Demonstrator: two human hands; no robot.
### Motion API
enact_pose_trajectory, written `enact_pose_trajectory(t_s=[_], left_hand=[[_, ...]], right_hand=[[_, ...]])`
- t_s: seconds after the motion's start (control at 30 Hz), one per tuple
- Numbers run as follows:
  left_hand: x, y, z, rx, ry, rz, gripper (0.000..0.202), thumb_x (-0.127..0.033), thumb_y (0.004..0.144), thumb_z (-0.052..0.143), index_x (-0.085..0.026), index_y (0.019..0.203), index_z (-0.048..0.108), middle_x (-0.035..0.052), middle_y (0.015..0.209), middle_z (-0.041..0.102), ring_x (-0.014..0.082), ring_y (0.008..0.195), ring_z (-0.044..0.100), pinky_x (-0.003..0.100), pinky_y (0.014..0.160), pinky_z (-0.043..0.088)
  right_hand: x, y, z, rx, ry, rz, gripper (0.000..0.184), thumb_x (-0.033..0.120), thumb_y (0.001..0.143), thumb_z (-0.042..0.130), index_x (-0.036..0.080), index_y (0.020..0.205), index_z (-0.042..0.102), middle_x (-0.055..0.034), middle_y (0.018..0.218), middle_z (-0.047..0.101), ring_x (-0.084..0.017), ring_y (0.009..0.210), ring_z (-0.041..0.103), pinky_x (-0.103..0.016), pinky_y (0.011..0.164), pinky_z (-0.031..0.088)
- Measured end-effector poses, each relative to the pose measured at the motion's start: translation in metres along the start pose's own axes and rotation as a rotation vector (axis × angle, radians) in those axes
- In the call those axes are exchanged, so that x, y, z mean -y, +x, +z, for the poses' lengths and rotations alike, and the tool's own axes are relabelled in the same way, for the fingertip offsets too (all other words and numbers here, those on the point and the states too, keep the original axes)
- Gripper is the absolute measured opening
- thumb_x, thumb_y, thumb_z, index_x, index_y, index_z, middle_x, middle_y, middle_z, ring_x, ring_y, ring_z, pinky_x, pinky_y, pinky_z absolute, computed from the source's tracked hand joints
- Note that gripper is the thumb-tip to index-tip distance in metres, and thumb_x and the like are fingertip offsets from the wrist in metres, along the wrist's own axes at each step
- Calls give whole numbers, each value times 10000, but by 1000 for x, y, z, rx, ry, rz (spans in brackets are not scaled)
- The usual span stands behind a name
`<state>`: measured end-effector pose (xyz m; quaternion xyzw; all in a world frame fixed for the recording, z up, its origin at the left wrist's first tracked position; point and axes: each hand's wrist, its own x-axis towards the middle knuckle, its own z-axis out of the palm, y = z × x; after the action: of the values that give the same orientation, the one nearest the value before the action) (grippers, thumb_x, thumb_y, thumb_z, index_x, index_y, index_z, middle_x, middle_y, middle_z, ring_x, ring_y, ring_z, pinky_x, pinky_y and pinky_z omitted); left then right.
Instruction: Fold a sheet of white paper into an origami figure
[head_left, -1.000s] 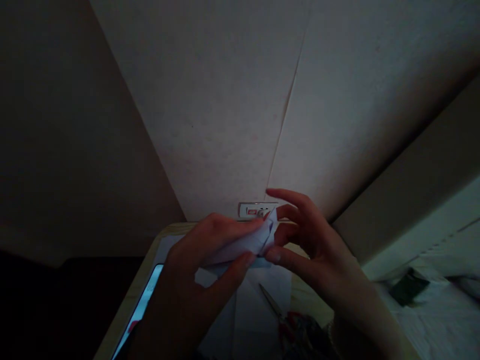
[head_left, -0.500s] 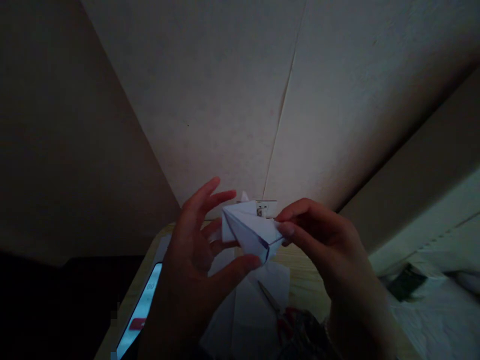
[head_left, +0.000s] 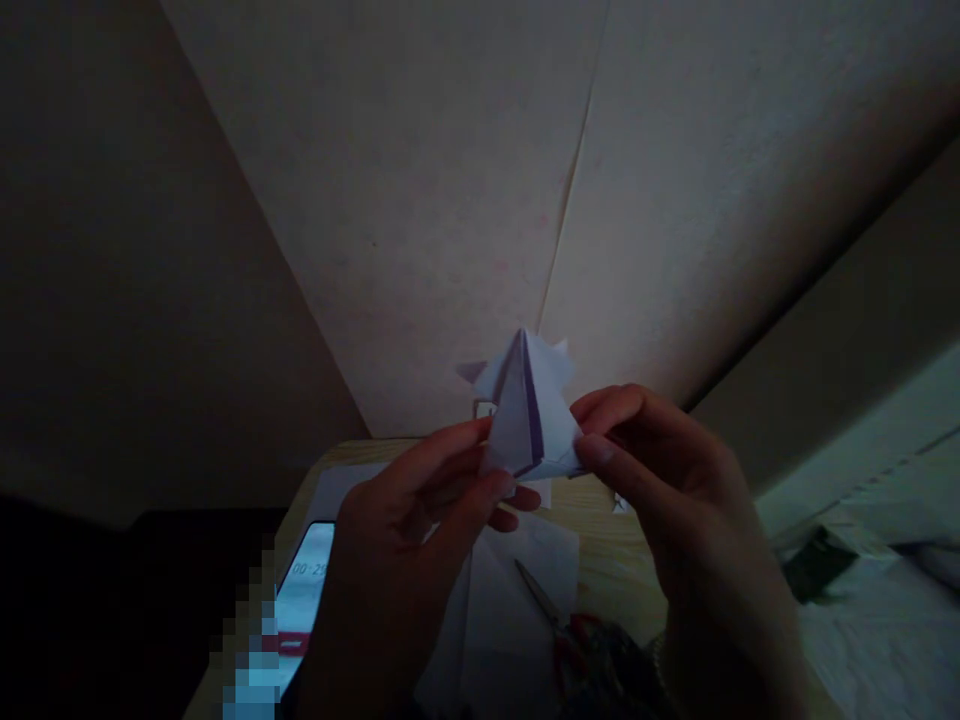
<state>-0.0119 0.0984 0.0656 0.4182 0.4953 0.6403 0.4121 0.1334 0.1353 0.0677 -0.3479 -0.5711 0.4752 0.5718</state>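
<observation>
Between both hands I see a folded white paper figure (head_left: 551,400), pointed at the top with small flaps sticking out at each side. A dark slit runs down its front. My left hand (head_left: 435,510) pinches its lower left corner between thumb and fingers. At the lower right corner, my right hand (head_left: 652,460) grips the paper with thumb and forefinger. Below them, white paper sheets (head_left: 517,610) lie on the wooden table, and scissors (head_left: 551,610) with red handles rest on top, partly hidden by a dark sleeve.
A lit phone (head_left: 304,600) showing a timer lies on the left of the wooden table (head_left: 615,550), partly behind my left arm. The pale wall (head_left: 450,250) rises close behind the table. White material (head_left: 885,630) with a dark green item lies at the right.
The paper figure has been turned so its point faces up, and it sits slightly higher. My left hand's raised fingers have closed onto its lower left corner. My right hand keeps its pinch.
</observation>
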Motion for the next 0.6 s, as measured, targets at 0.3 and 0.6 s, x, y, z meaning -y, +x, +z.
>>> enact_pose_trajectory(t_s=[0.3,0.6], left_hand=[[1,-1,-7,-104,198,210,316,-171,747,762,-363,998,779,-123,578,695,64,532,647,134,592,567],[3,0,-6,-94,175,249,324,-144,764,737,-357,1005,780,-105,672,724,69,560,644,153,600,562]], right_hand=[[-3,4,2,202,7,148,270,346,752,794,215,642,585,25,675,584,-151,693,577,-282,684,462],[-4,2,2,212,-54,143,293,397,768,786,217,658,582,25,687,577,-158,709,591,-301,725,475]])
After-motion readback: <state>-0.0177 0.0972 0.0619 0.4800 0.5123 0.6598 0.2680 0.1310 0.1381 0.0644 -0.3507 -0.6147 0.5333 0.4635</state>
